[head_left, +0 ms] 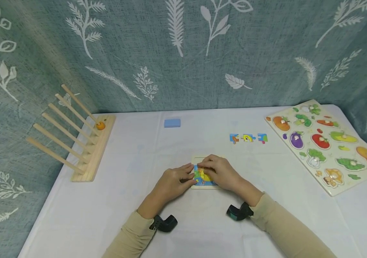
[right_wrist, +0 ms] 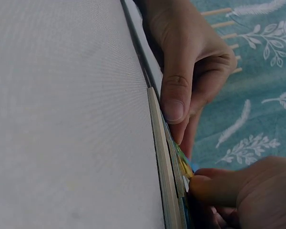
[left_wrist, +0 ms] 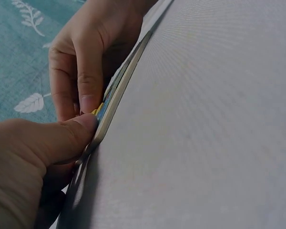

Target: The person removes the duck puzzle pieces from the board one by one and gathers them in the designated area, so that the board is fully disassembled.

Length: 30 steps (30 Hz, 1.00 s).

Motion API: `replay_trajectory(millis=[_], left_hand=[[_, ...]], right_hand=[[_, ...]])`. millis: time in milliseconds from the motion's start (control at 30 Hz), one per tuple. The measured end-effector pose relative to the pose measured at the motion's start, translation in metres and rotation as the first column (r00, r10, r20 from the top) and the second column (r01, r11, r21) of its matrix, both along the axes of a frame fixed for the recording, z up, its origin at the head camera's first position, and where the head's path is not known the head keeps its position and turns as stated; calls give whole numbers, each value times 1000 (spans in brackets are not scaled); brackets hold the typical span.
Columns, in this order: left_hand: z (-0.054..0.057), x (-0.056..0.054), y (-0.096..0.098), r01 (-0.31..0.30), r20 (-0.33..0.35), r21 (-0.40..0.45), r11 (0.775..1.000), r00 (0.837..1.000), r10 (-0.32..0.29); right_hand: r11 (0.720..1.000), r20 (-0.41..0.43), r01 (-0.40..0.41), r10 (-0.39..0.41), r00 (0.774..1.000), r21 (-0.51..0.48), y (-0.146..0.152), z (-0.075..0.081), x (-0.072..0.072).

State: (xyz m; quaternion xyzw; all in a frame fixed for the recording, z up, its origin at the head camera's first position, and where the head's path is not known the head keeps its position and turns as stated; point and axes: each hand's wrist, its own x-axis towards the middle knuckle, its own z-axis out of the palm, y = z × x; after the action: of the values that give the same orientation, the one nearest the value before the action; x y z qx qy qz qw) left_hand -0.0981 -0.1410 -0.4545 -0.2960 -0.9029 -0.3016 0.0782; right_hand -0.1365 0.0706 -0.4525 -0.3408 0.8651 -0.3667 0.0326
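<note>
A small jigsaw board (head_left: 203, 187) with a pale wooden rim lies on the table, partly filled with blue, green and yellow pieces. Along its left side, my left hand (head_left: 174, 182) touches the edge, the thumb near the lower left corner. My right hand (head_left: 220, 172) reaches over the board and pinches a yellow puzzle piece (right_wrist: 183, 164), which sits tilted above the others in the right wrist view. The fingers hide much of that piece and the board's right part. Both hands appear close together in the left wrist view.
Loose puzzle pieces (head_left: 248, 138) lie in a row behind the board. A blue block (head_left: 172, 123) is farther back. On the left stands a wooden peg rack (head_left: 101, 147) with an orange bead (head_left: 100, 125); a vegetable puzzle board (head_left: 328, 150) lies at right.
</note>
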Motion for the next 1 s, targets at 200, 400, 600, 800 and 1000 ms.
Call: replay_trajectory(millis=[200, 400, 600, 800, 1000], left_hand=[[-1, -2, 0, 1, -8, 1, 1000, 1000, -1], [1, -3, 1, -3, 4, 2, 1000, 1000, 3], [0, -2, 1, 0, 2, 12, 1000, 1000, 0], [-1, -1, 1, -11, -15, 46, 999, 1000, 12], [-4, 0, 1, -11, -43, 87, 996, 999, 15]], right_hand=[[1000, 64, -19, 18, 998, 25, 2, 3, -2], [1000, 92, -9, 8, 996, 13, 2, 4, -3], [999, 146, 43, -39, 989, -23, 3, 7, -1], [991, 123, 123, -115, 986, -57, 17, 18, -8], [975, 110, 222, -218, 970, -27, 51, 20, -24]])
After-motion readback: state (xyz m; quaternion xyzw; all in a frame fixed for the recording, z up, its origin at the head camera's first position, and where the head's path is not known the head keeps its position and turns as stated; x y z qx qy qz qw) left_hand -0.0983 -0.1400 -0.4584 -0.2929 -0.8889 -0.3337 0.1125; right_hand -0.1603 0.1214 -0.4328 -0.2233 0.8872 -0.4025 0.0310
